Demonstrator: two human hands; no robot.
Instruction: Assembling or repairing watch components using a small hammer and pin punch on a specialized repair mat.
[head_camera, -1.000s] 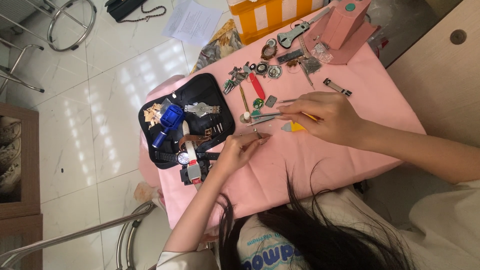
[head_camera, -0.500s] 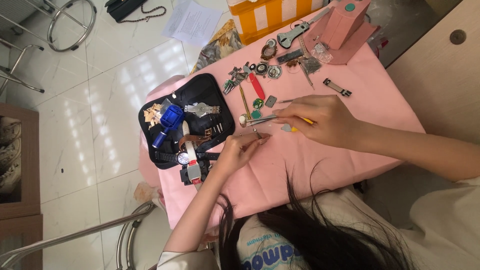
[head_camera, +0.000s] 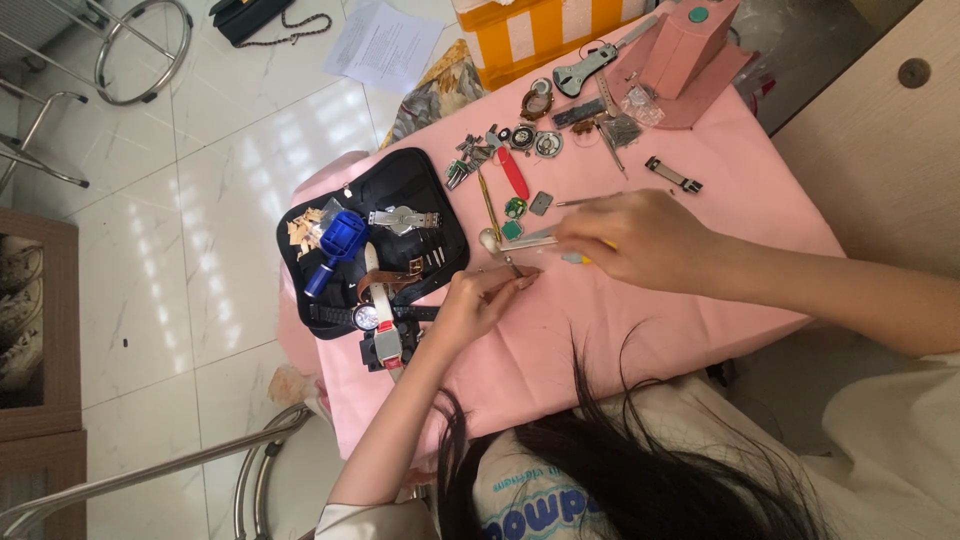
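A small part (head_camera: 512, 268) is pinched by the left hand (head_camera: 480, 300). Tweezers (head_camera: 535, 238), gripped in the right hand (head_camera: 640, 240), lie lengthwise just above it.

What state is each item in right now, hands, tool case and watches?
Left hand: fingertips pinched on a tiny part, too small to tell.
Right hand: closed around thin tweezers.
Black tool case: open flat.
Wristwatch: lying across the case's edge.
Red-handled tool: lying loose, untouched.

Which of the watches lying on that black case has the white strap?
The white-strapped watch lies lengthwise across the black case, its strap running off the near edge. The other watches there have a black strap and a metal bracelet.
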